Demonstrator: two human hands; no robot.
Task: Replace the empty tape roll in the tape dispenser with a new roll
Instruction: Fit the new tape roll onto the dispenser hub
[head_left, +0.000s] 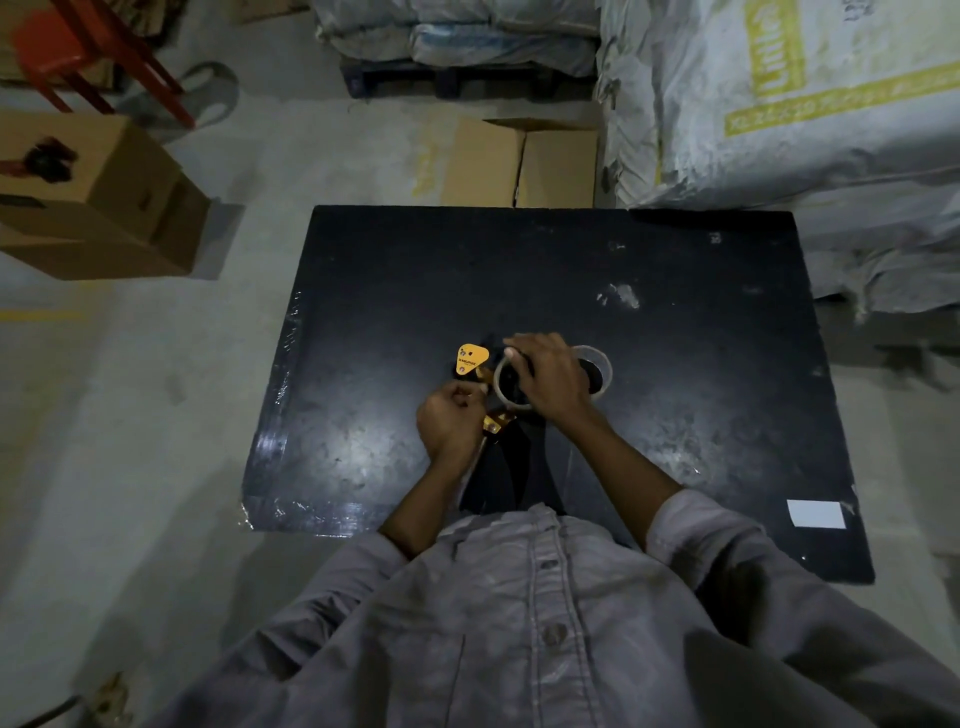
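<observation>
A yellow and black tape dispenser lies on the black table, its handle pointing toward me. My left hand is closed around the dispenser's frame near the handle. My right hand grips a thin ring-shaped tape roll held on edge at the dispenser's hub. A second roll lies flat on the table just behind my right hand, partly hidden by it.
A white label sticks to the table's near right corner. Cardboard boxes stand on the floor at left and behind the table. Large white sacks crowd the right side. A red stool stands at the far left.
</observation>
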